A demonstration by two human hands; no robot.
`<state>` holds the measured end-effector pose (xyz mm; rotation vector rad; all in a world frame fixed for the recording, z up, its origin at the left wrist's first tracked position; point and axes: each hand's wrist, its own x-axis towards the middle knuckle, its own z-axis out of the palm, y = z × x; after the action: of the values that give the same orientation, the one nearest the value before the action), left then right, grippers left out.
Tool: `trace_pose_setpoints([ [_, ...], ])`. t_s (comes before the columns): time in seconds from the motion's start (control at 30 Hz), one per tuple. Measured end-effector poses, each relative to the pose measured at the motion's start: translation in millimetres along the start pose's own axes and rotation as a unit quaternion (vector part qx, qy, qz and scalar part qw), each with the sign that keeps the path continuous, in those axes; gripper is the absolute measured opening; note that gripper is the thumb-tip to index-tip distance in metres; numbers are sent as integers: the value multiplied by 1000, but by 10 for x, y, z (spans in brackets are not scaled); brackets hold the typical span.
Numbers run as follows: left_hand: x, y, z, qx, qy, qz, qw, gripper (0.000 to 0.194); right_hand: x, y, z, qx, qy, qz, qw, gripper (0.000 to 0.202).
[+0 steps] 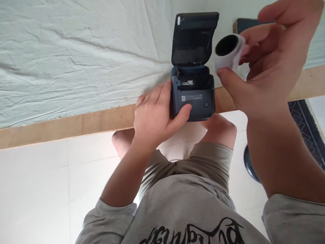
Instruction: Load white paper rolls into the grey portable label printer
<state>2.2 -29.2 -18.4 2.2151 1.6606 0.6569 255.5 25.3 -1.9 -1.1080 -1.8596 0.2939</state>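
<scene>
A dark blue portable thermal printer point(189, 105) sits at the table's front edge with its lid point(193, 40) swung up and back, showing the paper bay. My left hand point(154, 110) grips the printer's left side, fingers along the wall and thumb on the front face, short of the round power button. My right hand point(269, 64) holds a small white paper roll point(225, 62) between thumb and fingers, raised to the right of the lid. The roll's dark hollow core faces up toward me. It is apart from the printer.
A wrinkled pale green cloth point(83, 57) covers the table, whose wooden edge point(63, 125) runs in front of me. Behind my right hand lies a dark flat object point(247, 23). A patterned dark rug point(306, 125) and a dark rounded object point(248, 164) are on the floor at right.
</scene>
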Motion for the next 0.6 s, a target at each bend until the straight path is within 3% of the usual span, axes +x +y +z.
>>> trace_pose_setpoints([
  [0.1, 0, -2, -3, -5, 0, 2, 1000, 82, 88, -263, 78, -6, -31, 6, 999, 40],
  [0.23, -9, 2, -7, -3, 0, 0, 1000, 79, 225, -337, 157, -146, -127, 32, 981, 18],
  [0.47, -22, 15, -12, -2, 2, -1, 1000, 81, 352, -223, 58, -107, -187, 30, 976, 23],
  [0.6, -20, 13, -8, 2, 0, 0, 1000, 84, 406, -239, 18, -72, -220, 64, 971, 20],
])
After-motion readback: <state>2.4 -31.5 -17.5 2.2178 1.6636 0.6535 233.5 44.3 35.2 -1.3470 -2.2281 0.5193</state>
